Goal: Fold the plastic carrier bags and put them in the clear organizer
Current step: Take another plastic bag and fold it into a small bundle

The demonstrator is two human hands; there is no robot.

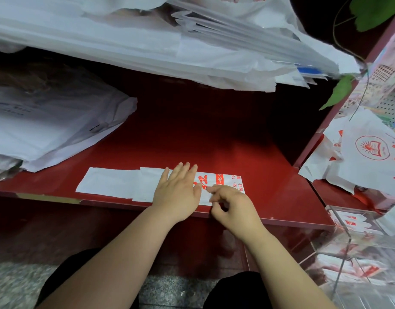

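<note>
Now the bag [112, 186] lies in a long strip on the red shelf [214, 141]. The left hand [177, 192] presses flat to hold it down; the right hand [230, 204] pinches its edge, ready to fold.

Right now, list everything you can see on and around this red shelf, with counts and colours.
folded bag strip: one, white with red print, front of shelf
red shelf: one, centre
bag stacks: two, white, left and along the back
loose printed bags: a pile, white and red, right
clear organizer: one, transparent, lower right, folded bags inside
leaves: green, upper right
floor: grey speckled, bottom
left hand: flat on the strip
right hand: pinching the strip's near edge
</note>
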